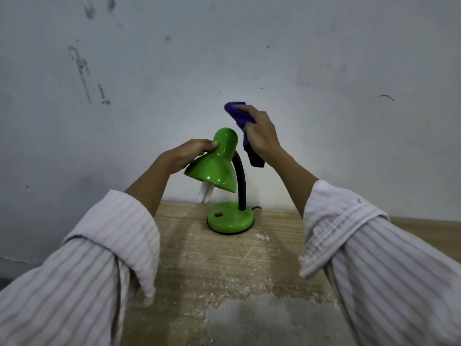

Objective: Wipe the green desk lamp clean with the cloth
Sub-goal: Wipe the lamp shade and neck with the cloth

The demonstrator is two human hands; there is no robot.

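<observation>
— What were the hands doing?

— The left hand [189, 152] was closed on the green shade [216, 163] of the green desk lamp [225, 181], thumb pressed on its near side, fingers out of sight behind it. The right hand [259, 132] was clenched around a purple cloth [245, 128], bunched up, one end hanging down past the wrist. The cloth was raised just beside the top of the shade, on its right, and did not appear to touch it.

— And how should the wipe have gone, in your view?

— I would have kept the left hand bracing the shade, since the black flexible neck [240, 182] looked likely to bend under pressure. The cloth was best flattened against the dome and drawn down toward the rim in overlapping strokes, then along the neck and over the base [230, 217].

— Where did the lamp stand?

— On the worn wooden tabletop [224, 265], close to its far edge by the wall [249, 46], roughly midway along it. A red switch [218, 214] showed on the base, and a dark cord [256, 208] left it toward the wall.

— Anything held inside something?

— Only the shade: a white bulb [205, 192] poked out below its lower rim. Nothing else there served as a container.
</observation>
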